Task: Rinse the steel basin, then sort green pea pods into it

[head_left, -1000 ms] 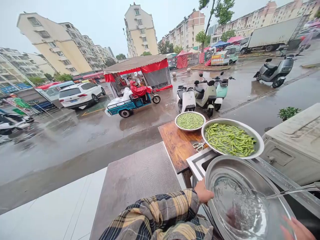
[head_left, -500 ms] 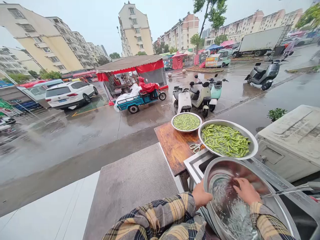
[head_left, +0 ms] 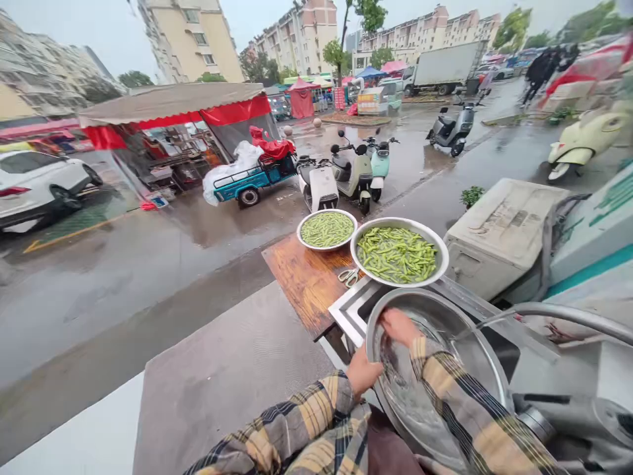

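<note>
A large metal basin [head_left: 475,333] with water in it rests tilted on a steel sink frame [head_left: 350,310]. My left hand [head_left: 363,371] is closed on its near left rim, thumb on the outside. Inside, my right hand [head_left: 399,326] lies against the far left wall, fingers stretched down toward the water and partly hidden; I see nothing held in it. A thin stream of water runs into the basin from a curved faucet [head_left: 568,311] on the right. Just beyond stands a wide bowl [head_left: 442,245] of green pods in water.
A smaller bowl [head_left: 299,232] of green pods and scissors [head_left: 349,277] sit on a wooden table [head_left: 301,284]. To the right is a weathered beige box unit [head_left: 504,218]. Parked scooters [head_left: 353,175] and a blue cargo tricycle [head_left: 252,181] stand on the wet ground beyond.
My right hand has moved from the basin's middle to its far left wall. My left hand stays on the rim. The view has turned right, bringing the faucet further into sight.
</note>
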`<state>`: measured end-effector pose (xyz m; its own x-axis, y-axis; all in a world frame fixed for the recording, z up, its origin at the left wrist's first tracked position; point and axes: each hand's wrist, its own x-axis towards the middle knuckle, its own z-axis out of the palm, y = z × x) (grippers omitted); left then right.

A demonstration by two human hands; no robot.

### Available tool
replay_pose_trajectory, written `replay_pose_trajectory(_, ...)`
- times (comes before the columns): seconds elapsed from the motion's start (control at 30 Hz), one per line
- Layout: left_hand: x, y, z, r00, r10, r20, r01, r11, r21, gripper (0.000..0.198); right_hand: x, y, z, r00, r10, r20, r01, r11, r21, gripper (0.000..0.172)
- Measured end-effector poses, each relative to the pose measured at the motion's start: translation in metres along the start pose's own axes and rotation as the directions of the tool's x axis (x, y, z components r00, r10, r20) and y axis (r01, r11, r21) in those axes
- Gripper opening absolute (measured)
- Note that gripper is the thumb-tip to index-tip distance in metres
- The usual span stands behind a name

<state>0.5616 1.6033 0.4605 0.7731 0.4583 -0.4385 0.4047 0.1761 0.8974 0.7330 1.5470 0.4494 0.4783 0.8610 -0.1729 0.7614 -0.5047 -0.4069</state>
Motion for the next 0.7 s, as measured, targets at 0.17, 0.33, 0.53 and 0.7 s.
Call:
replay_pose_trajectory(0.17,0.007,0.007,-0.003,0.997,-0.071,0.031,0.072,0.996,-0.052,0.053,-0.045,0.092,-0.013,0.911,0.404,0.088,-0.397,0.914,-0.087,0.036)
replay_pose_trajectory(0.33,0.011,0.002,0.000,0.966,-0.255,0.041,0.258,0.960,-0.110,0.053,-0.123,0.051,0.028,0.867,0.349,0.356,-0.347,0.935,-0.073,0.028)
replay_pose_trajectory(0.53,0.015,0.002,0.003,0.972,-0.231,0.028,0.233,0.969,-0.081,0.046,-0.033,-0.016,0.032,0.925,0.053,0.375,-0.110,0.985,0.132,0.021)
replay_pose_trajectory(0.7,0.014,0.005,0.001,0.961,-0.276,0.022,0.276,0.961,-0.029,0.045,-0.006,0.045,-0.022,0.937,0.318,0.143,-0.324,0.946,0.020,0.035)
